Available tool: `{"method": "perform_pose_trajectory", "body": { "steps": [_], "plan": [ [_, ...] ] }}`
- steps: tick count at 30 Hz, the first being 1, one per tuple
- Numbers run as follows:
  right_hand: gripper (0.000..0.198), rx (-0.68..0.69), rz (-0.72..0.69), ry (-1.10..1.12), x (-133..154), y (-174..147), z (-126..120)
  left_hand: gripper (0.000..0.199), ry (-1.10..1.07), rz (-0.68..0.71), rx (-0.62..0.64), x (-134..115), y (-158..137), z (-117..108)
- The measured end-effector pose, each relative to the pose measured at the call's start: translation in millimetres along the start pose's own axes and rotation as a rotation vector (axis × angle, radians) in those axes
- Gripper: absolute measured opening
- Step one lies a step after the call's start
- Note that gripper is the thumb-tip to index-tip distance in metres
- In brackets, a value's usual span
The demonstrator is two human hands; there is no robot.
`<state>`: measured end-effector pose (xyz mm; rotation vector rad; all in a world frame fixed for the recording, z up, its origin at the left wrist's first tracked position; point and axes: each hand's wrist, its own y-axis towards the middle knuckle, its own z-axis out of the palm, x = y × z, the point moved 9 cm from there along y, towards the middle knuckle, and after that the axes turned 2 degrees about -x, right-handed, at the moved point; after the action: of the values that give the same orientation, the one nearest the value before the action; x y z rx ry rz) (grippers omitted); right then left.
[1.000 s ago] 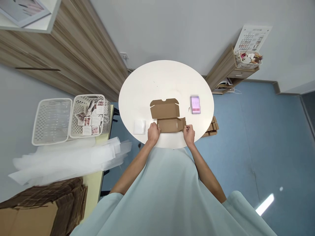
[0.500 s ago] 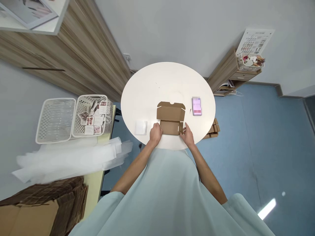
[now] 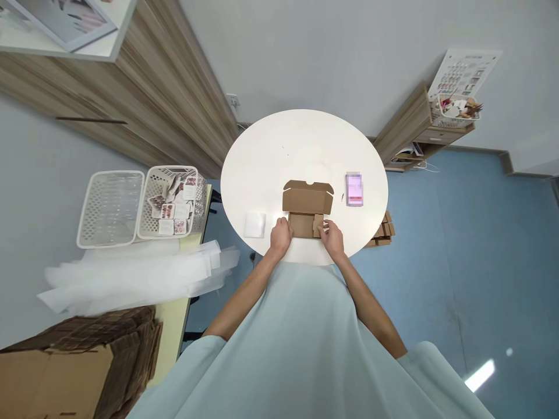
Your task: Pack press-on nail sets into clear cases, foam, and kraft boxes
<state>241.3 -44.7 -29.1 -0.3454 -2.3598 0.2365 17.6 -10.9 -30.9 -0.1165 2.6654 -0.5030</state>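
Note:
A brown cardboard box (image 3: 301, 224) lies on the white oval table (image 3: 262, 151), its lid (image 3: 307, 199) standing open toward the far side. My left hand (image 3: 280, 235) is closed around the box's left side wall. On the right, my right hand (image 3: 332, 237) pinches a side flap (image 3: 318, 226) that is folded inward over the box floor. Left of my left hand lies a flat, whitish clear packet (image 3: 254, 225). A phone with a blurred pink screen (image 3: 354, 190) rests to the right of the lid.
At the left, a side table (image 3: 169, 331) carries white plastic baskets (image 3: 110, 209) with small packs, a stack of white translucent sheets (image 3: 131, 279) and flattened cardboard boxes (image 3: 87, 366). More brown boxes (image 3: 382, 231) sit low beyond the oval table's right edge. A small cabinet (image 3: 406, 134) stands against the wall.
The box's right side flap has been turned inward by my right hand and now covers part of the floor. My left hand keeps its hold. The whole view has shifted slightly.

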Motion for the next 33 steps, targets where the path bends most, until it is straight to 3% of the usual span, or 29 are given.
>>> {"method": "perform_pose_trajectory", "body": {
  "steps": [4, 11, 25, 29, 31, 33],
  "plan": [
    [0.015, 0.009, 0.097, -0.135, -8, 12, 4, 0.011, -0.075, -0.022, -0.033, 6, -1, -1],
    [0.019, 0.052, 0.089, -0.460, 7, 15, 9, 0.007, -0.163, -0.018, -0.068, 11, -2, 0],
    [0.021, 0.073, 0.090, -0.405, 0, 8, 5, 0.006, -0.266, 0.069, -0.121, 14, 3, -2],
    [0.033, 0.020, 0.103, -0.290, -5, 1, -11, 0.026, -0.274, 0.018, -0.322, 56, -1, -39],
    [0.034, 0.002, 0.110, -0.236, -6, -3, -16, 0.037, -0.200, -0.108, -0.435, 93, -6, -59],
    [0.030, 0.018, 0.124, -0.210, -9, -5, -16, 0.052, -0.130, -0.235, -0.421, 124, -8, -65]
  ]
}}
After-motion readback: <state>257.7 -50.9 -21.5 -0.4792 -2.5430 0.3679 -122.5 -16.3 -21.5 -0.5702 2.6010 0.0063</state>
